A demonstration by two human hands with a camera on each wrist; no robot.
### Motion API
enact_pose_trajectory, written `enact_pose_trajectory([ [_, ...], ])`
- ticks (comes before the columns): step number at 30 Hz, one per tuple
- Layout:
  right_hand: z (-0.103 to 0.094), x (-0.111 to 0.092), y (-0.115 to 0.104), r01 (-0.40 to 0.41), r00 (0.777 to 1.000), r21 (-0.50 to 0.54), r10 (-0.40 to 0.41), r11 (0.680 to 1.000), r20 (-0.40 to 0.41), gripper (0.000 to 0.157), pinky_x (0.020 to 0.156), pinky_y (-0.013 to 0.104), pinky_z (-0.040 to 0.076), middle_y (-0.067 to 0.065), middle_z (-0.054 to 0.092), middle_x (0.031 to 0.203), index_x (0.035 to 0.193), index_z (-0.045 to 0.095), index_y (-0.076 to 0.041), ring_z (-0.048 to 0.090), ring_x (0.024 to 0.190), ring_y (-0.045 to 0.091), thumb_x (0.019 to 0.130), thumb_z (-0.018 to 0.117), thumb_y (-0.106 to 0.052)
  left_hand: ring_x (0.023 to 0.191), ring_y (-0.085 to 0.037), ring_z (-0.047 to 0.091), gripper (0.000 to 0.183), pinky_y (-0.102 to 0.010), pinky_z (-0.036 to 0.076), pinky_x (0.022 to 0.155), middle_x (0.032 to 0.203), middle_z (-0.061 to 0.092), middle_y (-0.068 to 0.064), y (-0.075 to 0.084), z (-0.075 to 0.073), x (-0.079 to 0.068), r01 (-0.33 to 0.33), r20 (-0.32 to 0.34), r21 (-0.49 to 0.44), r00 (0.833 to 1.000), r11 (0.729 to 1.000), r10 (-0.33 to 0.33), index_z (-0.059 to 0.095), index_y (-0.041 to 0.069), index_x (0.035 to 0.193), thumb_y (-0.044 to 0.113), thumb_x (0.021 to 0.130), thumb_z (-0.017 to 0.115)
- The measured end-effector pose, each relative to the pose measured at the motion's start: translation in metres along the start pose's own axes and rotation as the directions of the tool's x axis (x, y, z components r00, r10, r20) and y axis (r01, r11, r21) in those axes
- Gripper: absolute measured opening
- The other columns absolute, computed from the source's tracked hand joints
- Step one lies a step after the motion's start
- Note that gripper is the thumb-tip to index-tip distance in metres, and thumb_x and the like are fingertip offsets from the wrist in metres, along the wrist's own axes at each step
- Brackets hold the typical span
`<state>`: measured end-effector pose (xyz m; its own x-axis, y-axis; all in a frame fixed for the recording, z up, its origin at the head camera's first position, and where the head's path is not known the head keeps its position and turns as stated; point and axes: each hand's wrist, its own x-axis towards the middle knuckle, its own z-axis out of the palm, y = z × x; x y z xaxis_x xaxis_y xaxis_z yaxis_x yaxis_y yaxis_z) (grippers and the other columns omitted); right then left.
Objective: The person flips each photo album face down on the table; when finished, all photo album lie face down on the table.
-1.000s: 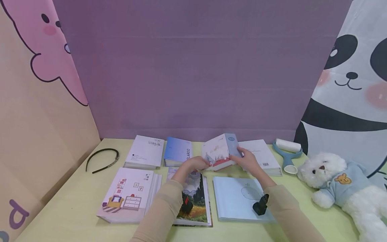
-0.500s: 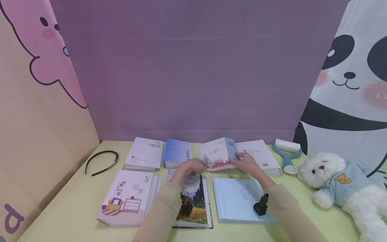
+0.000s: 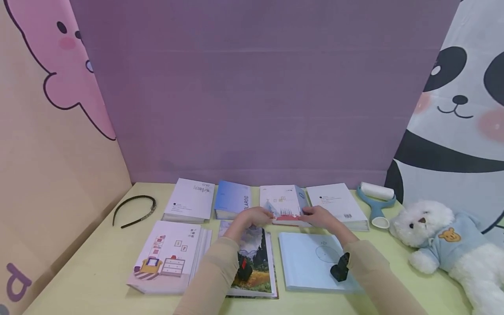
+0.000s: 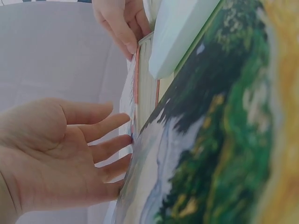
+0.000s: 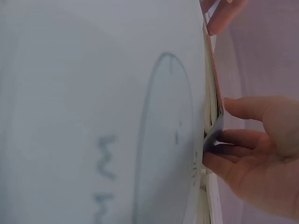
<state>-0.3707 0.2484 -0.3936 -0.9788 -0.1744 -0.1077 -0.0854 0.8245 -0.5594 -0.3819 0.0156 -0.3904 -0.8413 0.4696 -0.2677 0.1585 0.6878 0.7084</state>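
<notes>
A small thick book with a white cover, a red lower edge and a blue-grey spine [image 3: 278,197] lies in the back row in the head view. My left hand [image 3: 253,216] is at its near left corner; in the left wrist view that hand's fingers [image 4: 110,148] are spread and fairly straight, fingertips at the cover's edge. On the spine side, my right hand [image 3: 320,217] holds the book's near right corner. The right wrist view has the thumb [image 5: 243,107] at the cover's edge and the other fingers bent against the spine.
Beside the book lie a blue book [image 3: 233,197] and white books [image 3: 334,201] [image 3: 190,197]. Nearer are a pink-white book [image 3: 167,245], a landscape-covered book [image 3: 256,280] and a pale blue book [image 3: 303,267]. A headband [image 3: 153,205], a lint roller [image 3: 376,203] and a teddy bear [image 3: 453,240] flank them.
The book has come down from a tilted, raised pose to lying flat in the back row, its spine turning away to the right. Both hands lowered slightly with it.
</notes>
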Motion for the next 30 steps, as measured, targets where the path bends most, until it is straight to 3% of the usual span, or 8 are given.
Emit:
enact_pose_trajectory([
  [6, 0.004, 0.001, -0.001, 0.007, 1.000, -0.038, -0.007, 0.999, 0.006, 0.055, 0.103, 0.051, 0.038, 0.027, 0.044, 0.138, 0.137, 0.041, 0.008, 0.045, 0.123, 0.038, 0.094, 0.056, -0.023, 0.133, -0.030, 0.039, 0.038, -0.045, 0.039, 0.103, 0.144, 0.043, -0.011, 0.009, 0.001, -0.022, -0.012, 0.008, -0.011, 1.000, 1.000, 0.012, 0.051, 0.010, 0.136, 0.018, 0.099, 0.044],
  [13, 0.006, 0.005, -0.002, 0.033, 0.999, -0.052, -0.032, 0.998, 0.013, 0.053, 0.102, 0.051, 0.039, 0.028, 0.046, 0.136, 0.138, 0.038, 0.008, 0.045, 0.123, 0.039, 0.095, 0.053, -0.020, 0.136, -0.030, 0.035, 0.040, -0.044, 0.037, 0.105, 0.146, 0.040, -0.011, 0.004, 0.001, -0.021, -0.002, 0.017, -0.043, 1.000, 0.999, 0.003, 0.046, 0.010, 0.139, 0.020, 0.100, 0.042],
  [15, 0.006, 0.005, -0.003, 0.051, 0.999, -0.063, -0.051, 0.997, 0.008, 0.052, 0.099, 0.050, 0.042, 0.028, 0.048, 0.134, 0.136, 0.040, 0.010, 0.048, 0.118, 0.037, 0.095, 0.054, -0.018, 0.133, -0.028, 0.039, 0.040, -0.041, 0.041, 0.098, 0.145, 0.042, -0.011, 0.005, 0.000, -0.022, 0.003, 0.004, -0.041, 1.000, 0.999, -0.003, 0.048, 0.010, 0.138, 0.020, 0.100, 0.043],
  [18, 0.004, 0.005, -0.005, 0.075, 0.997, -0.087, -0.077, 0.993, -0.017, 0.049, 0.095, 0.049, 0.044, 0.029, 0.052, 0.129, 0.132, 0.045, 0.012, 0.052, 0.110, 0.035, 0.094, 0.055, -0.016, 0.110, -0.026, 0.052, 0.040, -0.037, 0.043, 0.077, 0.144, 0.044, -0.011, 0.007, -0.003, -0.024, 0.002, -0.026, -0.056, 1.000, 0.998, -0.003, 0.049, 0.010, 0.137, 0.023, 0.099, 0.045],
  [20, 0.003, 0.005, -0.007, 0.072, 0.996, -0.085, -0.076, 0.994, -0.039, 0.046, 0.095, 0.048, 0.044, 0.028, 0.053, 0.128, 0.131, 0.047, 0.011, 0.052, 0.109, 0.034, 0.093, 0.054, -0.015, 0.103, -0.025, 0.052, 0.041, -0.035, 0.042, 0.073, 0.143, 0.045, -0.011, 0.008, -0.005, -0.025, -0.009, -0.046, -0.071, 0.999, 0.997, 0.006, 0.050, 0.009, 0.136, 0.025, 0.099, 0.045],
  [23, 0.001, 0.005, -0.011, 0.061, 0.995, -0.052, -0.065, 0.997, -0.081, 0.045, 0.097, 0.050, 0.043, 0.028, 0.052, 0.129, 0.129, 0.049, 0.010, 0.051, 0.115, 0.038, 0.093, 0.054, -0.016, 0.117, -0.029, 0.051, 0.043, -0.039, 0.046, 0.089, 0.142, 0.045, -0.013, 0.008, -0.009, -0.026, -0.024, -0.063, -0.119, 0.998, 0.993, 0.016, 0.048, 0.007, 0.137, 0.028, 0.099, 0.044],
  [25, 0.000, 0.005, -0.015, 0.070, 0.991, -0.016, -0.072, 0.997, -0.115, 0.043, 0.098, 0.050, 0.043, 0.028, 0.052, 0.129, 0.129, 0.050, 0.009, 0.050, 0.118, 0.040, 0.094, 0.054, -0.016, 0.128, -0.032, 0.044, 0.045, -0.045, 0.040, 0.103, 0.142, 0.045, -0.014, 0.008, -0.012, -0.027, -0.032, -0.071, -0.145, 0.997, 0.989, 0.022, 0.047, 0.006, 0.138, 0.030, 0.100, 0.042],
  [30, 0.000, 0.005, -0.027, 0.168, 0.967, 0.074, -0.150, 0.983, -0.206, 0.041, 0.096, 0.048, 0.046, 0.026, 0.053, 0.129, 0.129, 0.051, 0.007, 0.051, 0.118, 0.040, 0.094, 0.054, -0.015, 0.131, -0.033, 0.041, 0.047, -0.048, 0.036, 0.107, 0.141, 0.046, -0.014, 0.006, -0.021, -0.034, -0.082, -0.128, -0.167, 0.990, 0.982, 0.061, 0.044, 0.005, 0.139, 0.032, 0.101, 0.039],
])
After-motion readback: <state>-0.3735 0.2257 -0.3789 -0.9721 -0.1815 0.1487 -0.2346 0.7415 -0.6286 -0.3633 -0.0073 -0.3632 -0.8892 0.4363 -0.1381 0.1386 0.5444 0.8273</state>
